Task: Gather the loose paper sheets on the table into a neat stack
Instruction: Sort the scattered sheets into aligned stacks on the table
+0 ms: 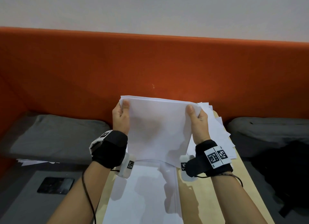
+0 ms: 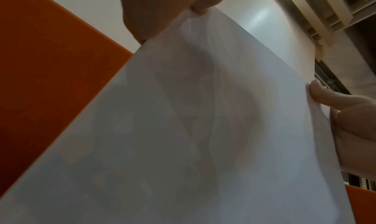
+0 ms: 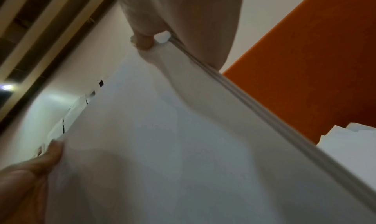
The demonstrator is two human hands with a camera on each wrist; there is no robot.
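White sheaf of sheets point(image 1: 158, 131) stands upright, my left hand point(image 1: 121, 118) and right hand point(image 1: 199, 123) pinching its sides, thumbs in front. I'm squaring it, probably; next, tap its edge on the table point(image 1: 209, 198) and add the loose sheets point(image 1: 220, 131).

A: Hands?
B: Left hand point(image 1: 120, 119) and right hand point(image 1: 199, 123) pinch the upright paper bundle point(image 1: 158, 130) by its side edges, thumbs in front.
A: Table point(image 1: 209, 198)?
B: Loose sheets point(image 1: 220, 131) fanned right, flat sheets point(image 1: 143, 195) below.

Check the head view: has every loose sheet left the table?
No: loose sheets lie fanned on the table beside the right hand, apart from the held bundle.
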